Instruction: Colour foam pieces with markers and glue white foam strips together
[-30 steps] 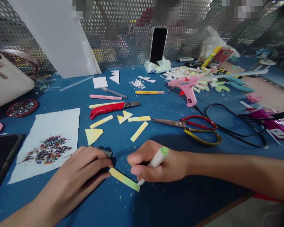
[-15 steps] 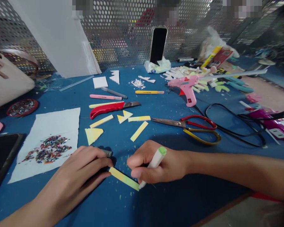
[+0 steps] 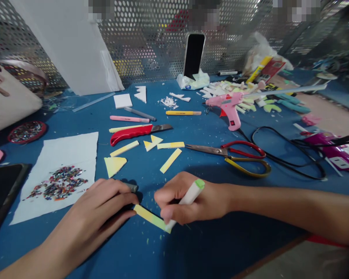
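My right hand (image 3: 186, 199) is closed around a white marker with a green end (image 3: 193, 192), its lower tip on a narrow strip (image 3: 151, 217). The strip runs from yellow at its left end to green at its right. My left hand (image 3: 95, 217) grips the strip's left end at its fingertips. A dark grey object (image 3: 133, 187) shows partly behind my left fingers; I cannot tell what it is. Beyond my hands lie more yellow strips (image 3: 170, 161), a yellow cut piece (image 3: 115, 166) and a red-handled knife (image 3: 130, 134).
Scissors (image 3: 212, 150) lie beyond my right forearm, near a pink glue gun (image 3: 228, 106) and its black cord. At left, a white sheet (image 3: 85, 149) holds small colourful beads. A phone (image 3: 194, 56) stands at the back. Pink (image 3: 129, 119) and yellow (image 3: 183, 113) markers lie mid-table.
My right hand and the marker have shifted slightly left and up, so the tip moved from the strip's right end to its upper edge. My left hand stays in place.
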Available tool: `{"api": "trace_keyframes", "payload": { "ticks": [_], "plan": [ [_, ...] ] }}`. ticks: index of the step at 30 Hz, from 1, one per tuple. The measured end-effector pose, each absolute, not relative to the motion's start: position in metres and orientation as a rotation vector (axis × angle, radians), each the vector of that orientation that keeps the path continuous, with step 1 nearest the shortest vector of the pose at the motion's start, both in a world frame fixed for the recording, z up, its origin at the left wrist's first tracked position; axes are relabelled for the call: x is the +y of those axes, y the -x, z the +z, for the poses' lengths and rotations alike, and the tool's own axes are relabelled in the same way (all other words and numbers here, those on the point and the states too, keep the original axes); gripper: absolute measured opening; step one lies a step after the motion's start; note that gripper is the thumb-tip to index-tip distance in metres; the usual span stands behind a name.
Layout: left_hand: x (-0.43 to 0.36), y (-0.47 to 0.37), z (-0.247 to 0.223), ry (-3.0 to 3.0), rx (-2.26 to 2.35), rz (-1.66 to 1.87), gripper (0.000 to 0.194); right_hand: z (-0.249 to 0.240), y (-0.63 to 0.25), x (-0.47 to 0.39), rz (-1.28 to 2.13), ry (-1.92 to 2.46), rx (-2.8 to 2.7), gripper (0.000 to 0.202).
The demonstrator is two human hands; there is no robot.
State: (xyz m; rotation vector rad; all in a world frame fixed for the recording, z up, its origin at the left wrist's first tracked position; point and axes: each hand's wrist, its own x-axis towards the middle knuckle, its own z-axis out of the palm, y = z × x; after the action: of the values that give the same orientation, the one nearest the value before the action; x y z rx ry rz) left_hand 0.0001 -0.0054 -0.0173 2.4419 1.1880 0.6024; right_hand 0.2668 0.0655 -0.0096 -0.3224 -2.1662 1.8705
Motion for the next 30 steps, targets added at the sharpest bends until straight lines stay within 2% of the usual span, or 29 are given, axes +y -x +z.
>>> {"api": "trace_keyframes", "payload": {
  "ticks": [3,6,10,20,30],
  "plan": [
    [-0.005,-0.0006,-0.0169,-2.433,1.198,0.626,0.015,-0.0097,-0.2672,0.0656,1.82,0.35,-2.196,0.03],
    [-0.0047,-0.0011,-0.0165,-2.432,1.19,0.632,0.014,-0.0091,-0.2676,0.066,1.874,0.287,-2.155,0.035],
    [-0.0051,-0.0004,-0.0166,-2.433,1.194,0.605,0.014,-0.009,-0.2672,0.0666,1.834,0.328,-2.168,0.028],
    [-0.005,0.0007,-0.0178,-2.446,1.172,0.589,0.012,-0.0072,-0.2672,0.0656,1.889,0.362,-2.127,0.039],
    [-0.0044,0.0,-0.0153,-2.436,1.189,0.583,0.013,-0.0066,-0.2669,0.065,1.873,0.485,-2.083,0.04]
  ]
}}
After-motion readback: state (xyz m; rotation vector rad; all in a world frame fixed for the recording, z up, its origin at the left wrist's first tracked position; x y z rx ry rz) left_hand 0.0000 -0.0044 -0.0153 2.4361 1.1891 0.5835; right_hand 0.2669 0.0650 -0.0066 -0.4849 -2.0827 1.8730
